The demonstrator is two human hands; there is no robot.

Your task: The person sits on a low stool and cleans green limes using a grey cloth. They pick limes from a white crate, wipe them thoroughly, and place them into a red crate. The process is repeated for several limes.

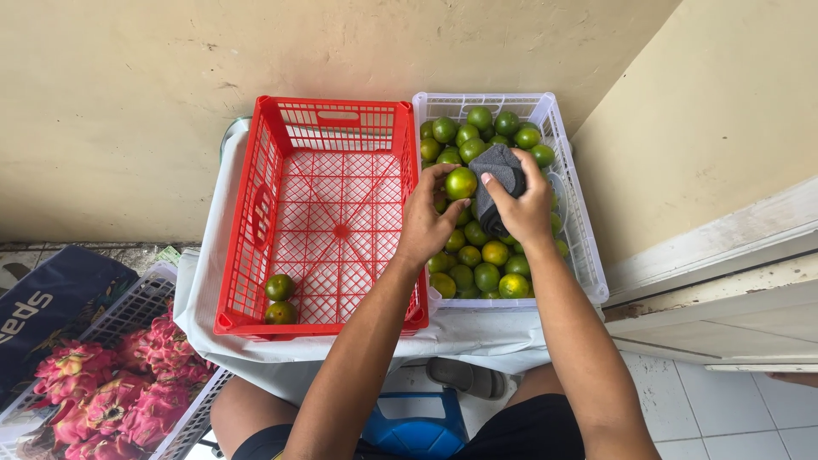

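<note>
Entry, all places taken from the white crate (588, 255).

1. White crate: lattice plastic, on a pale cloth (213, 290) against a beige wall. I see it filled with green citrus fruits (477, 264), a few turning yellow.

2. Held fruit (461, 182): 1 round green-yellow citrus, lifted just above the heap at the white crate's left-centre. Round, so I read no long axis in it.

3. Left hand (423, 223): over the white crate's left wall, fingers curled about the held fruit from its left and underside. A closed grip with the fruit in it.

4. Right hand (524, 209): over the white crate's centre, closed around a dark grey cloth (501, 175) bunched in the fingers. The cloth stands just right of the held fruit, touching or nearly touching it; I cannot tell which. The fruit lies directly left of this grip, between the 2 hands, and both are equally close to it.

5. Red crate (328, 106): touching the white crate's left wall, same cloth under it. It holds 2 green fruits (279, 298) in its near left corner, well apart from the hands.

6. Dragon fruits (111, 392): pink, in another white basket, far left of and below the white crate.

7. Blue stool (417, 426): below the white crate, between my operator's knees.
</note>
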